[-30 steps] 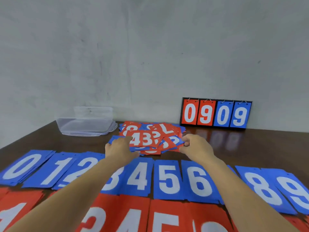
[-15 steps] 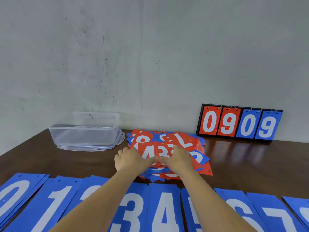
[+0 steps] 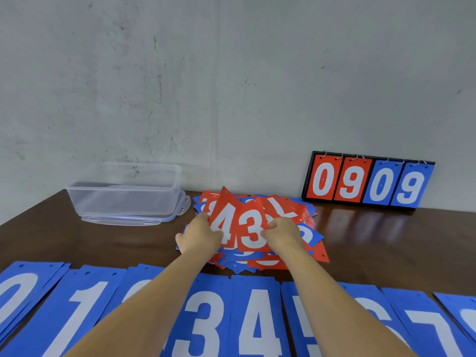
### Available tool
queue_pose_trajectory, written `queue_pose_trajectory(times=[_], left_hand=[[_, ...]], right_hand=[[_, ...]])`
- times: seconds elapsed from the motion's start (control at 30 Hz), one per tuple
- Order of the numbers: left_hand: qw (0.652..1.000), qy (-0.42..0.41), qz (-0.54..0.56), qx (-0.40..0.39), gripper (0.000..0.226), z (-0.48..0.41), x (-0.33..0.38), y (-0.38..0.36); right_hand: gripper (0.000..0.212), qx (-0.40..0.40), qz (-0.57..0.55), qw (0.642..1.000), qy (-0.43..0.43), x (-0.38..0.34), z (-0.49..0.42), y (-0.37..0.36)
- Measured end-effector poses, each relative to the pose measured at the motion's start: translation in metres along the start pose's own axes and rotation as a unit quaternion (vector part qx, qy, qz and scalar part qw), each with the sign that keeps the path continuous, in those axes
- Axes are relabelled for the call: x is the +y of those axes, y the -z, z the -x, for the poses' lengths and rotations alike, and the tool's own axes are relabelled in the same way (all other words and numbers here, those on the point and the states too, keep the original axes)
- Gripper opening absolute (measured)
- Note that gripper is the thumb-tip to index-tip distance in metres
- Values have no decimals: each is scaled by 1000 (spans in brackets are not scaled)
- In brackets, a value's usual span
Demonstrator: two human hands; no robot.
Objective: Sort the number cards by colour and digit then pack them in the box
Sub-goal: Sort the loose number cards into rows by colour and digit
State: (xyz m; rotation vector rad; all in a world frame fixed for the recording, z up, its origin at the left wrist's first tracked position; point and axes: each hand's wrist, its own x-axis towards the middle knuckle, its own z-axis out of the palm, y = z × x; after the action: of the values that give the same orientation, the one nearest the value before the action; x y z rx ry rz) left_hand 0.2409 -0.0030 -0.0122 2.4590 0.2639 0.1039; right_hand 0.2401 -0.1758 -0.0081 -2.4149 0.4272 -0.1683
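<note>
wall: pale grey plastered wall [image 3: 231, 86], scuffed and marked | bench: dark brown glossy wooden bench [image 3: 386, 240], meeting the wall | light: soft, even

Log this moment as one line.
phase: sorting | left hand: holds red 4 card | right hand: holds red 3 card | cards tilted up over mixed pile | box: open
</note>
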Motion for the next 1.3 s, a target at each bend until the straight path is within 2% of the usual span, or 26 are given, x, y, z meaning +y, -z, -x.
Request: queue_pose_trajectory(times=[0.03, 0.1, 0.17, 0.37, 0.5, 0.8, 0.93, 1.03, 1.23, 1.3], left_hand=[[999, 0, 36, 8, 45, 0, -2, 1], [993, -3, 117, 12, 38, 1, -4, 6], [986, -5, 166, 8, 35, 5, -2, 13], [970, -26, 242, -4, 44, 25, 16, 28], [967, -50, 252, 2, 45, 43, 27, 35], [955, -60, 288, 38, 27, 93, 41, 46], [952, -45, 294, 71, 18, 116, 38, 54], [946, -25, 310, 95, 22, 134, 33, 61], [930, 24, 351, 108, 7, 179, 15, 74], [924, 37, 361, 120, 12, 197, 6, 77]], right_hand=[[5, 15, -23, 1000, 6, 4, 1, 2], [13, 31, -74, 997, 16, 9, 1, 8], [2, 41, -129, 990, 25, 12, 4, 16], [9, 57, -206, 976, 47, 17, 18, 45], [4, 68, -218, 972, 49, 24, 29, 65], [3, 81, -271, 957, 59, 33, 65, 108], [11, 73, -292, 951, 64, 40, 84, 126], [10, 72, -310, 946, 70, 48, 98, 139], [7, 29, -353, 933, 70, 63, 133, 152], [6, 16, -360, 930, 68, 66, 145, 149]])
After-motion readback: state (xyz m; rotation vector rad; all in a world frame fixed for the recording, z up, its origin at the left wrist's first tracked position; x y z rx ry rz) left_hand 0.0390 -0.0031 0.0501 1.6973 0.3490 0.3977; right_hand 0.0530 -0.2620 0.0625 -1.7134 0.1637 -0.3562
